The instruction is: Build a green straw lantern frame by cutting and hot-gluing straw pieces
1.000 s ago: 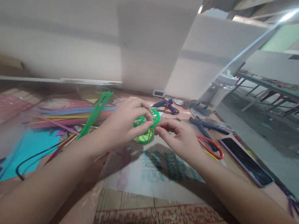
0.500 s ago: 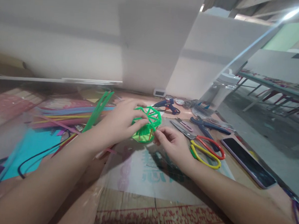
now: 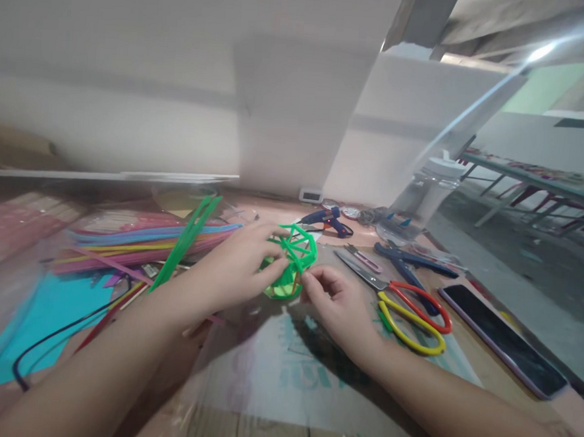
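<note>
A small green wheel-like frame (image 3: 303, 243) with spokes and a rounded green base is held up between my hands over a printed plastic sheet (image 3: 262, 388). From the left, my left hand (image 3: 250, 259) grips its near side, thumb and fingers closed on the frame. At the frame's lower right, my right hand (image 3: 334, 297) pinches a green piece of it between thumb and forefinger. Part of the frame is hidden behind my left fingers. Just right of my right hand lie scissors (image 3: 409, 318) with one red and one yellow handle.
Behind the frame lies a blue glue gun (image 3: 329, 219). Pliers (image 3: 412, 269), a pink-handled small cutter (image 3: 363, 257) and a phone (image 3: 502, 340) are on the right, near a clear bottle (image 3: 422, 197). Green strips (image 3: 184, 245) and a turquoise sheet (image 3: 68, 323) lie left.
The whole view has shifted, so the table things sit lower in the picture. Both hands keep their hold on the green frame, with little change in their grip.
</note>
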Motion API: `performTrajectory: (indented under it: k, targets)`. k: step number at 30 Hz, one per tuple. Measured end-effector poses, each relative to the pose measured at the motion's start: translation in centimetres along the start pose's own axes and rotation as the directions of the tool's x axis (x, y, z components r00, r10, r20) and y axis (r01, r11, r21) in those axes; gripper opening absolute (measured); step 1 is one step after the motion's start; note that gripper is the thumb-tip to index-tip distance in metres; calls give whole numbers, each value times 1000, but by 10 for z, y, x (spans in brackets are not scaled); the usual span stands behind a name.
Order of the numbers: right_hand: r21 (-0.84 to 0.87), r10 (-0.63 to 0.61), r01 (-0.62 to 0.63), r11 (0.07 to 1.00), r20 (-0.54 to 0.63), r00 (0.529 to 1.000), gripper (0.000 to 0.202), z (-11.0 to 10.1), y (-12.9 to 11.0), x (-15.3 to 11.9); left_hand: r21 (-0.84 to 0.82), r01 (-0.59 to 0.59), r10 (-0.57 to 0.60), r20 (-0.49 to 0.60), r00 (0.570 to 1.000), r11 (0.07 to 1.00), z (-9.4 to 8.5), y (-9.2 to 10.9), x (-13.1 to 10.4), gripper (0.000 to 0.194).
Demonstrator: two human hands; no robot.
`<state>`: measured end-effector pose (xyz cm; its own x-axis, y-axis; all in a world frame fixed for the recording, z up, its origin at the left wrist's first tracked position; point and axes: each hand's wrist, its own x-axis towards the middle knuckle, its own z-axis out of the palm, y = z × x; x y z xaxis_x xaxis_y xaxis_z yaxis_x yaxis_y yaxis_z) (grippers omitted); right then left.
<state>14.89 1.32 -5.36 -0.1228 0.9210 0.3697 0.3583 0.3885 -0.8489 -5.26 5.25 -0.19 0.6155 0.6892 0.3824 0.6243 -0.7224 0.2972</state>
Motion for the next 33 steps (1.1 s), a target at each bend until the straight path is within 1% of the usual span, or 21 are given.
performTrajectory:
  k: [5, 10, 22, 27, 33]
  targets:
    - [0, 4, -4, 1000, 1, 1000, 27, 2, 2, 0, -16, 23, -24, -12, 1000, 1000, 2, 1, 0, 35]
    - [36, 31, -32, 999, 36, 999, 27, 5, 2, 1, -40, 27, -27, -10, 1000, 999, 1, 3, 0, 35]
    - [163, 175, -194, 967, 125, 977, 28, 8, -3, 2, -53, 23, -23, -4, 1000, 998, 2, 3, 1, 34]
    - [187, 208, -231, 955, 134, 969, 28, 8, -5, 2, -66, 19, -15, 49, 999, 998, 0, 1, 1, 38]
    - [201, 231, -256, 945, 142, 963, 27, 8, -5, 2, -81, 31, -32, -18, 999, 996, 5, -1, 2, 37]
